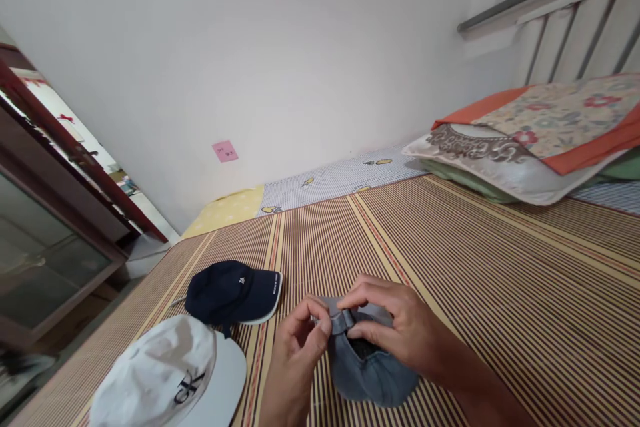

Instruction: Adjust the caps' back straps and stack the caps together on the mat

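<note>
A blue-grey denim cap (367,370) lies on the striped bamboo mat (475,267), its back strap turned toward the wall. My left hand (300,343) pinches the left end of the strap between thumb and fingers. My right hand (395,327) grips the strap's right part, fingers curled over the opening at the cap's back. To the left lies a navy cap (230,290) with a white-edged brim. Nearer to me, at the lower left, rests a white cap (165,373) with a black logo.
Stacked pillows (530,140) lie at the far right by a slatted headboard (575,33). A checked sheet (330,180) shows along the white wall. A dark wood cabinet with glass (45,240) stands left of the bed. A pink note (225,151) sticks on the wall.
</note>
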{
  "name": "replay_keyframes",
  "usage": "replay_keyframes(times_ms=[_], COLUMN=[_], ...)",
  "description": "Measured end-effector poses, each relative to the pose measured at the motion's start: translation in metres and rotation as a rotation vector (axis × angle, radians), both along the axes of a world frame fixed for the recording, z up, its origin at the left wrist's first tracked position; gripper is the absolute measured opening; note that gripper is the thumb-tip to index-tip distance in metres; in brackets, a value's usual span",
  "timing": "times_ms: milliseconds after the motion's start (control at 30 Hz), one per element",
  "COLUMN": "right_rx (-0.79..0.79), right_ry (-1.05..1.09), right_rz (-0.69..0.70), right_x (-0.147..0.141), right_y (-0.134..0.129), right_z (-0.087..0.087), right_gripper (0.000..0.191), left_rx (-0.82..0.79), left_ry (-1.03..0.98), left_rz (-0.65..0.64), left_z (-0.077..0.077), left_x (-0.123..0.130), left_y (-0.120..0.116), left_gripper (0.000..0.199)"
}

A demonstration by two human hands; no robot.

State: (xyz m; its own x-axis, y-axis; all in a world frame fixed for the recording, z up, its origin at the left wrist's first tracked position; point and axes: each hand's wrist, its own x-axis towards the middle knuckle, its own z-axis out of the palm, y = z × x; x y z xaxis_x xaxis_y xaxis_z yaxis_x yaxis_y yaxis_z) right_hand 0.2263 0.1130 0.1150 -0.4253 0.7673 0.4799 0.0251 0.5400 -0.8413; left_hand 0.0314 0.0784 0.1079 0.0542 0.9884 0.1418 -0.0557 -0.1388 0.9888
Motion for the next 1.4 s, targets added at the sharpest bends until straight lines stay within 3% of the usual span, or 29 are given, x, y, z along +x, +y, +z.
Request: replay_keyframes(times_ms=[467,833,1033,1400], right_rx=[-0.041,-0.037,-0.013,0.031], right_ry=[-0.053,-0.129,-0.136,-0.13], right_rz=[0.02,0.04,0.034,-0.037], right_x=[0.002,0.004,0.004,0.001], right_y=[0.001,-0.003,-0.003,0.0], right_z=[0.0,0.002,0.001,-0.003], right_gripper=[0.024,0.028,0.027,0.029], left_rx=[-0.017,-0.093,-0.12,-0.094], left_ry=[-0.059,-0.092,-0.084,-0.227], left_rz=[-0.126,-0.038,-0.105,-0.082], left_z=[-0.007,-0.01,-0.007,-0.009], left_x=[-0.001,0.004,0.004,0.016], left_y=[0.006,0.007,0.006,0.006], left_gripper=[0.025,0.034,0.039,0.038])
